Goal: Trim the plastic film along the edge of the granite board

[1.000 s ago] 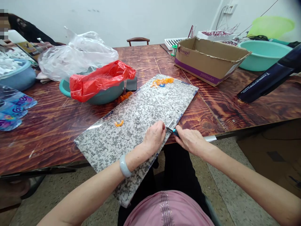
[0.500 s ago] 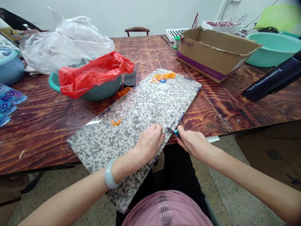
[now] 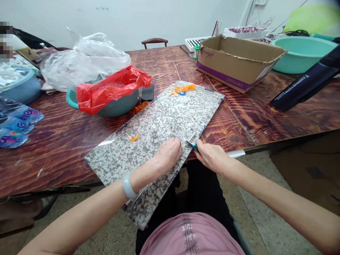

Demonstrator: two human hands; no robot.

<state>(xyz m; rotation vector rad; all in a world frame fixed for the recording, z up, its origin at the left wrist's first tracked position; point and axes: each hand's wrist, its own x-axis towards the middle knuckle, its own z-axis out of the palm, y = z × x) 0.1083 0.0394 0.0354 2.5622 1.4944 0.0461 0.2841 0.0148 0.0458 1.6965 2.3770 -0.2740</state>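
Observation:
A speckled grey stone-patterned board point(image 3: 148, 138) lies slanted over the near edge of the wooden table point(image 3: 66, 134). My left hand point(image 3: 168, 155) rests on the board's right edge, fingers curled in a pinch on something too small to make out. My right hand point(image 3: 211, 157) is closed round the blue handles of small pliers point(image 3: 191, 141), whose metal jaws meet my left fingertips. A small orange piece point(image 3: 134, 137) lies on the middle of the board. A heap of orange and blue pieces point(image 3: 182, 90) sits at its far end.
A teal basin with a red plastic bag point(image 3: 111, 90) and a clear bag point(image 3: 85, 65) stand left of the board. A cardboard box point(image 3: 239, 62), a green tub point(image 3: 302, 53) and a dark blue case point(image 3: 305, 88) are at right. Water bottles point(image 3: 14, 124) lie far left.
My hands have stayed together at the board's right edge with the pliers. The view has shifted slightly; nothing on the table moved.

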